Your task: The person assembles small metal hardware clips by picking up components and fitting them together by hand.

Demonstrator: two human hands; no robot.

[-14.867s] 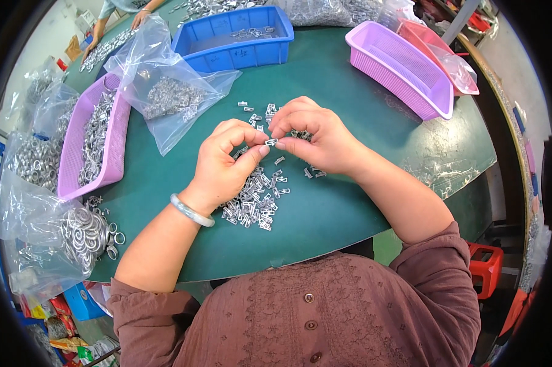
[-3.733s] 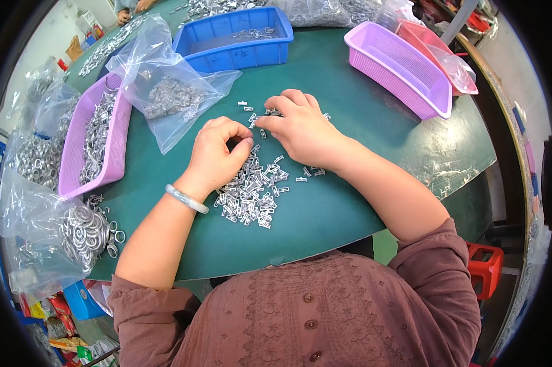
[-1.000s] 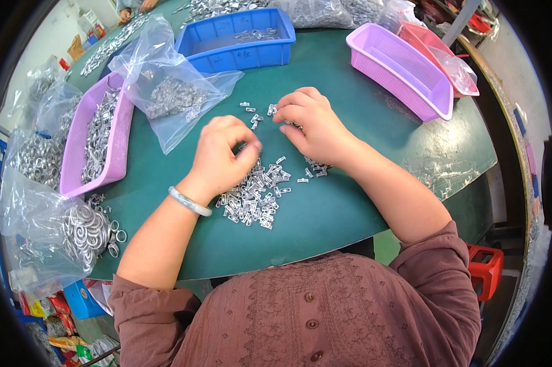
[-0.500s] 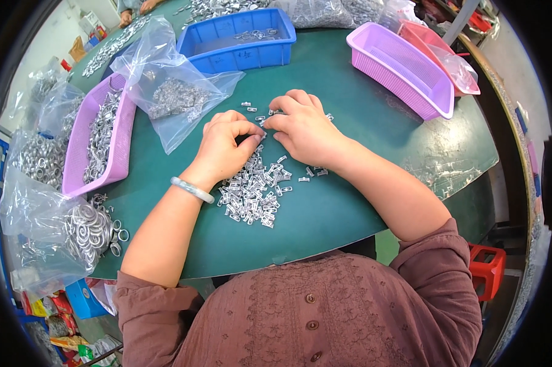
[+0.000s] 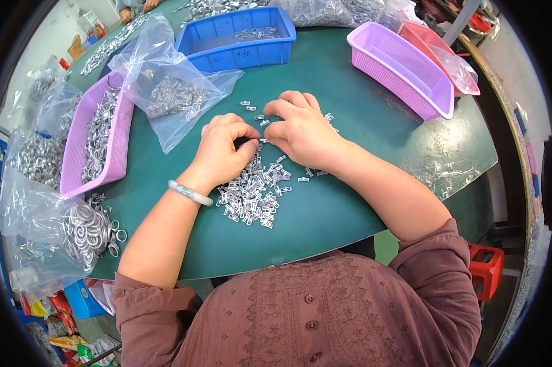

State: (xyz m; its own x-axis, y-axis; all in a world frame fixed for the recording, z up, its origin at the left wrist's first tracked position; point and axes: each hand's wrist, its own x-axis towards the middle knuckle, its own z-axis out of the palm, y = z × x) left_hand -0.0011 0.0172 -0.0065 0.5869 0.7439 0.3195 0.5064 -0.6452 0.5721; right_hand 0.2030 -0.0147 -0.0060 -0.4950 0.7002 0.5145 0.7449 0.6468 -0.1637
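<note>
Head view: I see the left hand (image 5: 224,147) pinching a slotted silver clip (image 5: 264,140), seemingly steadying it beside the right hand (image 5: 305,131), whose grip I can't tell.

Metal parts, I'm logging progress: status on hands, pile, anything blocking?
Left hand and right hand close together, one part between them; which grip holds it, unclear. Pile on near side. Loose parts beyond; no blockage seen.
</note>
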